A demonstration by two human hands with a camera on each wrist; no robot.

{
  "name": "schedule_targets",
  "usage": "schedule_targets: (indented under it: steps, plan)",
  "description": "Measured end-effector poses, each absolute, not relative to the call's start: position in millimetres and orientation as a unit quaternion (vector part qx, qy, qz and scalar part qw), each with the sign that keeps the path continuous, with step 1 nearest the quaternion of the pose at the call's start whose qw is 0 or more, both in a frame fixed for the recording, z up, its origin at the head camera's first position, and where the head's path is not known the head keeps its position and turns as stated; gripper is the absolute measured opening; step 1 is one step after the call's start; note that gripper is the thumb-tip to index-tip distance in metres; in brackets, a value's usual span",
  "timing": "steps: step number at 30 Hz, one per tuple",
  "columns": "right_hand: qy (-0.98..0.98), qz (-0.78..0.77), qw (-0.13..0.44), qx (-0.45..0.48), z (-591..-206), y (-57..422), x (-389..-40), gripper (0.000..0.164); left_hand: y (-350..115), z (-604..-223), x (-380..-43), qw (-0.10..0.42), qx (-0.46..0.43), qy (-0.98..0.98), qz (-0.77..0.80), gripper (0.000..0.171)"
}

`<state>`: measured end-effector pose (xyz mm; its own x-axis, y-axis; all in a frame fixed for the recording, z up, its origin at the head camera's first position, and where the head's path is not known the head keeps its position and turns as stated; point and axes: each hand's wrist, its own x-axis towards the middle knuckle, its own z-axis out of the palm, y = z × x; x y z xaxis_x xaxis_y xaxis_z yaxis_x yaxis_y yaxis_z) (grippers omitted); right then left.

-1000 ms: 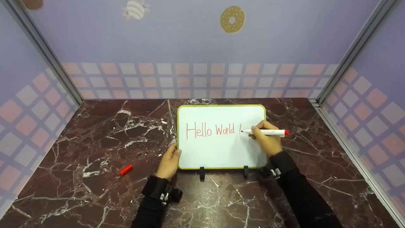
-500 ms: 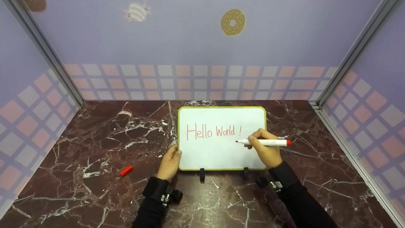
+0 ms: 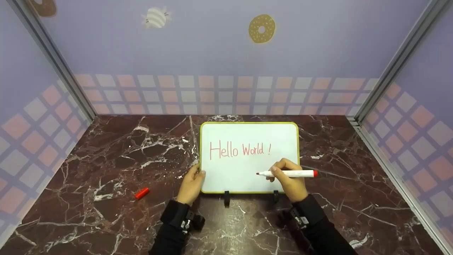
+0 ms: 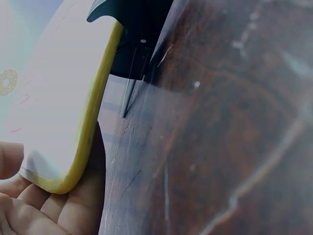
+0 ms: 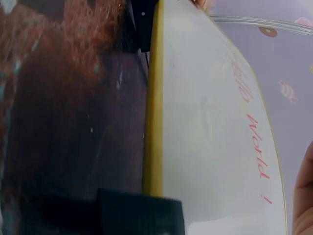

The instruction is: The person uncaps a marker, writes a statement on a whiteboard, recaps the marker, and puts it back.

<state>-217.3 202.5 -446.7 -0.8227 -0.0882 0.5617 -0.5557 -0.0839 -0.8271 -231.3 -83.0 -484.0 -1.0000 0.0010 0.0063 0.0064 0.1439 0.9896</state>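
Observation:
A whiteboard with a yellow frame leans on a stand with black feet. Red handwriting across its upper half reads "Hello World !". My left hand grips the lower left edge; in the left wrist view the thumb lies in front and the fingers behind the board. In my right hand is an uncapped white marker, pinched between thumb and fingers, red end to the right, tip pointing left over the lower part of the board. Only a sliver of that hand shows in the right wrist view.
A red marker cap lies on the dark marbled table, left of my left hand. Purple panels with pink and white checks enclose the table at the back and both sides.
My right hand with the marker has moved down and left, from beside the exclamation mark to the lower part of the board. My left hand keeps its grip; the view has tilted slightly.

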Motion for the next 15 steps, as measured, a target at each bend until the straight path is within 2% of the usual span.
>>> schedule_targets:
  steps: [10,15]
  plan:
    - [-0.593,0.727,0.182,0.295,-452.5,199.5,-209.0,0.017,-81.3,-482.2,-228.7,0.001,-0.031,-0.752,-0.658,0.046]
    - [-0.59,0.725,0.186,0.302,-450.3,200.7,-208.3,0.018,-80.2,-477.5,-227.2,0.007,-0.026,-0.764,-0.645,0.054]
